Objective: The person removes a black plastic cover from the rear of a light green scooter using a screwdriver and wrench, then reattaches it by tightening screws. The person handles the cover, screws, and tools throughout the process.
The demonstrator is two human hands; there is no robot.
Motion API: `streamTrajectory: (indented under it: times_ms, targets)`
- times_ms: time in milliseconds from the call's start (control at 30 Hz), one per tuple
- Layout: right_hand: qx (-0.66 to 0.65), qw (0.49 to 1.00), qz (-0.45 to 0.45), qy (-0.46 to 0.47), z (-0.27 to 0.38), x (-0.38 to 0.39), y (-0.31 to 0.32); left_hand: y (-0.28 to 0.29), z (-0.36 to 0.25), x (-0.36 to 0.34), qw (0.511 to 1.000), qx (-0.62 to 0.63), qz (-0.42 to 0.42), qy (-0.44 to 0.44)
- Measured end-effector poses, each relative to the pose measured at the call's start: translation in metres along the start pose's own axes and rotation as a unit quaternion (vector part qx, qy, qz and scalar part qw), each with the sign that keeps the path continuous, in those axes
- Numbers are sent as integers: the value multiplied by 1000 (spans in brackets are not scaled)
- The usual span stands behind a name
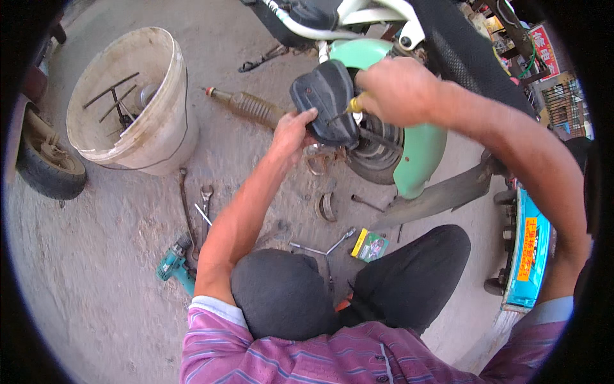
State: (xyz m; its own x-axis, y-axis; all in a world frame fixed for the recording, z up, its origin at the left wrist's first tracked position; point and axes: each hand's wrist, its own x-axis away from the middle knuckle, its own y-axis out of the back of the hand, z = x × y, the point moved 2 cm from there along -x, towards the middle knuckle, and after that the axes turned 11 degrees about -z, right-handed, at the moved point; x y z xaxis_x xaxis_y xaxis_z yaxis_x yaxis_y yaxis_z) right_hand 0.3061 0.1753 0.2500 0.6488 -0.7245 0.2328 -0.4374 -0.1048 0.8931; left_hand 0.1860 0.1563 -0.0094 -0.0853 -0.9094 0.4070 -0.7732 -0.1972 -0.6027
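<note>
One left hand [291, 134], arm stretched forward, grips the black cover [321, 86] just left of the green fender [420, 153], thumb on top; the right hand [398, 93], elbow bowed outward, wraps a yellow-handled screwdriver [355, 104] angled toward the cover.

a scooter repair workshop: green-fendered scooter [423, 157] far, wrenches [186, 205] and power drill [171, 262] left on the concrete floor [128, 221].
</note>
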Motion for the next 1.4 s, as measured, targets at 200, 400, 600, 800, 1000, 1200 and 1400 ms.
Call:
streamTrajectory:
  times_ms: [200, 400, 600, 800, 1000, 1200, 1400]
  targets:
    - [-110, 985, 71, -115, -8, -30, 8, -1, 0, -3, 1000, 9, -13, 8]
    - [87, 974, -65, 200, -6, 0, -1, 3, 3, -10, 999, 36, 17, 5]
    - [-100, 971, 165, -139, -5, -19, 0, 5, 6, -14, 999, 44, 9, 20]
    - [-85, 985, 119, -89, -1, -17, 8, 3, -1, -6, 1000, 17, -4, 17]
    - [120, 980, -40, 154, 6, -6, -14, 2, -1, -5, 1000, -7, 0, 15]
    - [-46, 942, 327, -60, -13, -51, -8, 3, 0, -5, 1000, 6, 9, 14]
    - [28, 996, 77, 26, 2, -16, -5, 1, -3, -2, 999, 21, 14, 24]
